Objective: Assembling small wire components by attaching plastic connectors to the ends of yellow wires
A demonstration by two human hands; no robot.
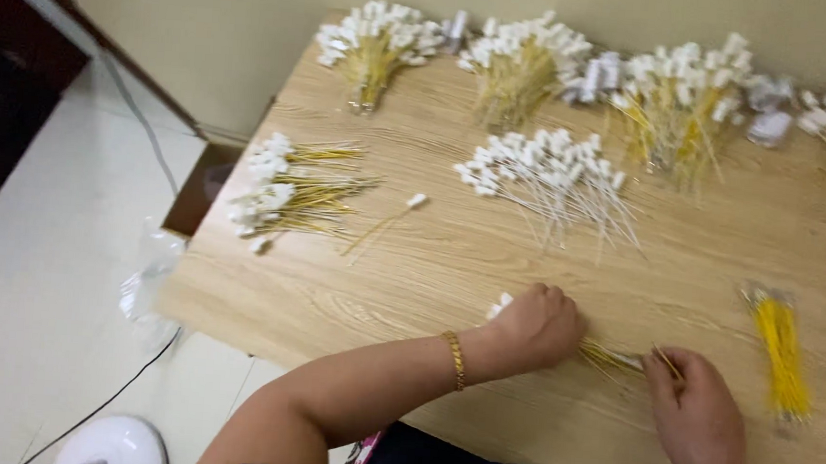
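Observation:
My left hand (541,326) is closed around a small bundle of yellow wires (608,357) with white connectors showing at its left side, low on the wooden table (411,270). My right hand (693,412) pinches the other end of the same wires, just to the right. A gold bracelet (454,360) sits on my left wrist. A tight bunch of plain yellow wires (783,352) lies to the right of my right hand.
Several piles of yellow wires with white connectors lie along the far edge (377,43), (524,62), (683,105) and at the left (286,191). A pile of white wires (550,174) sits mid-table. One loose wire (390,219) lies alone. A cable (126,386) runs over the floor.

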